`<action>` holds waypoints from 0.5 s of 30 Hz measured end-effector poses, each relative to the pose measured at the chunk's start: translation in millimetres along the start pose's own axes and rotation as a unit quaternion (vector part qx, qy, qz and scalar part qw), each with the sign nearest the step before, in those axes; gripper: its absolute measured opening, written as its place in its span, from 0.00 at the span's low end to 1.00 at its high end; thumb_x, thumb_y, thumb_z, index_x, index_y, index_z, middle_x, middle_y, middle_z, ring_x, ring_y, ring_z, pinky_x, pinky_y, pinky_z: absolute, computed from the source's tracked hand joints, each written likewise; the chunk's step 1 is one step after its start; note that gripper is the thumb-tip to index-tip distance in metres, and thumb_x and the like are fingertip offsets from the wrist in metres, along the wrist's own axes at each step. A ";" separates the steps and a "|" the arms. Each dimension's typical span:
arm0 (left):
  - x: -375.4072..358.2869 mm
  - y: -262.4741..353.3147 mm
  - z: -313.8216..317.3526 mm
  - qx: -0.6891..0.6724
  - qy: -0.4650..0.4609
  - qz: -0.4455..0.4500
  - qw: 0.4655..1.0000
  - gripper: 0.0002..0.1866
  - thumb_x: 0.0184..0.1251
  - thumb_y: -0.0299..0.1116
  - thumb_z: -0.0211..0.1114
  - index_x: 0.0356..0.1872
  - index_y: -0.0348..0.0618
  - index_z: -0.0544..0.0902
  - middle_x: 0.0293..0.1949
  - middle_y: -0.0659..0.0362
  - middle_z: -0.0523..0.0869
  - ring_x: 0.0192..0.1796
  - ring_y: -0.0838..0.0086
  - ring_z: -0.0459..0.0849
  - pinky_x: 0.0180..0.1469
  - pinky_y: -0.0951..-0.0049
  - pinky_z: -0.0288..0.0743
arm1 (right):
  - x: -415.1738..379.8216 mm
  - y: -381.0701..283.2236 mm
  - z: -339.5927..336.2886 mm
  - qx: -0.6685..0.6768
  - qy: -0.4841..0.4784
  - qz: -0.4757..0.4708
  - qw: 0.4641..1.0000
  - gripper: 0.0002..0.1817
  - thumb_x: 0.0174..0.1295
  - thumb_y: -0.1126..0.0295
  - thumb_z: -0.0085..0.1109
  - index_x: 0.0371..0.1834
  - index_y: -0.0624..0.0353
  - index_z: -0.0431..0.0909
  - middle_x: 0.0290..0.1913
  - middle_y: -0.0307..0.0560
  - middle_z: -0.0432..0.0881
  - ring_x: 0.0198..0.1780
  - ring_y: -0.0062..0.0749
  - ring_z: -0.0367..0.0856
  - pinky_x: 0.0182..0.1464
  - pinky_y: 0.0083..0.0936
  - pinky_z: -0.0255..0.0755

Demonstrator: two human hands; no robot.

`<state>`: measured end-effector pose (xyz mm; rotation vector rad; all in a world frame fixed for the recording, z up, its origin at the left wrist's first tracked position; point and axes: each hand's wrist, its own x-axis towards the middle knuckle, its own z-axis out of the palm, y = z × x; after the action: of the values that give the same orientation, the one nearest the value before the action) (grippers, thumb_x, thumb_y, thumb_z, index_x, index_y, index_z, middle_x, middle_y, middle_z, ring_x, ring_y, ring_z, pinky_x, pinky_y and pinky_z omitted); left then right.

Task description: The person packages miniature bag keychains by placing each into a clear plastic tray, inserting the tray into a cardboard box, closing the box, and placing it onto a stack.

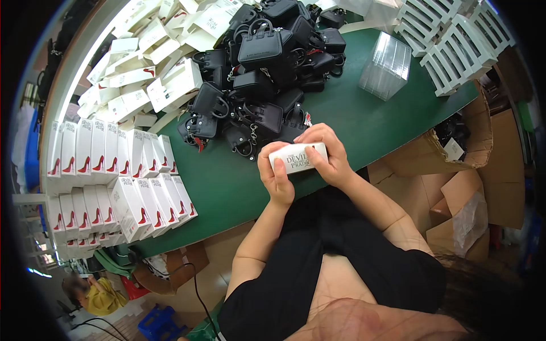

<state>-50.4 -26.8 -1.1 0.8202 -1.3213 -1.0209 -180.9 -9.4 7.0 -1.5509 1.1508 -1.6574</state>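
Note:
A small white box [299,163] with dark printed lettering is held between my two hands near the front edge of the green table. My left hand [275,173] grips its left end, thumb on the printed face. My right hand [328,152] wraps round the right end, with its thumb also pressed on the front. Whatever is inside the box is hidden. Just beyond my hands lies a heap of small black handbags [261,116] with chains and a few red tags.
White boxes printed with red high-heeled shoes [136,196] stand in rows at left. Behind them is a loose pile of white boxes [170,85]. Clear plastic trays [387,65] and grey slatted racks [458,54] are at the right. A cardboard carton [475,150] stands beside the green table [239,190].

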 end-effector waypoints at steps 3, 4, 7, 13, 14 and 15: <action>-1.5 -3.7 -4.3 -0.034 -0.019 0.009 0.999 0.13 0.71 0.36 0.43 0.40 0.40 0.74 0.44 0.51 0.78 0.46 0.67 0.75 0.53 0.68 0.68 | -2.1 5.2 1.4 0.039 -0.006 -0.032 0.999 0.07 0.61 0.74 0.51 0.42 0.60 0.73 0.45 0.50 0.75 0.44 0.35 0.75 0.50 0.29 0.70; -1.1 -2.8 -5.0 -0.047 -0.022 0.020 0.998 0.13 0.71 0.35 0.43 0.40 0.40 0.74 0.44 0.51 0.78 0.45 0.67 0.75 0.52 0.69 0.68 | -3.1 5.6 1.8 0.056 -0.009 -0.033 0.998 0.06 0.62 0.74 0.50 0.41 0.60 0.73 0.45 0.50 0.74 0.45 0.36 0.75 0.50 0.29 0.69; -0.7 -1.2 -5.6 -0.073 -0.028 0.040 0.996 0.12 0.70 0.34 0.43 0.40 0.39 0.74 0.44 0.51 0.77 0.44 0.68 0.74 0.50 0.70 0.68 | -5.0 5.5 2.7 0.089 -0.016 -0.033 0.995 0.05 0.63 0.73 0.47 0.39 0.60 0.72 0.45 0.49 0.74 0.47 0.37 0.74 0.52 0.29 0.68; 0.3 4.0 -4.1 -0.052 0.003 -0.017 0.998 0.14 0.69 0.35 0.41 0.40 0.38 0.75 0.43 0.50 0.78 0.44 0.67 0.74 0.51 0.69 0.68 | 1.6 -11.2 1.7 0.105 -0.024 0.086 0.990 0.06 0.64 0.72 0.45 0.40 0.60 0.73 0.45 0.49 0.74 0.49 0.37 0.73 0.53 0.30 0.67; 0.0 5.4 -4.8 -0.044 -0.003 -0.024 0.999 0.15 0.69 0.35 0.41 0.40 0.38 0.75 0.43 0.50 0.78 0.44 0.67 0.74 0.51 0.68 0.68 | 1.4 -14.5 1.1 0.118 -0.029 0.110 0.986 0.06 0.64 0.72 0.45 0.40 0.60 0.73 0.45 0.49 0.74 0.49 0.38 0.73 0.54 0.30 0.67; -1.0 6.7 -5.4 -0.036 -0.009 -0.031 0.999 0.15 0.69 0.36 0.41 0.40 0.38 0.74 0.43 0.51 0.78 0.44 0.67 0.74 0.52 0.68 0.68 | 0.8 -18.1 0.3 0.130 -0.033 0.135 0.982 0.06 0.65 0.73 0.45 0.40 0.60 0.73 0.45 0.49 0.74 0.50 0.38 0.73 0.54 0.30 0.66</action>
<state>-44.1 -23.9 4.2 0.8038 -1.2744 -1.1206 -178.2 -1.9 23.3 -1.2189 1.0128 -1.4962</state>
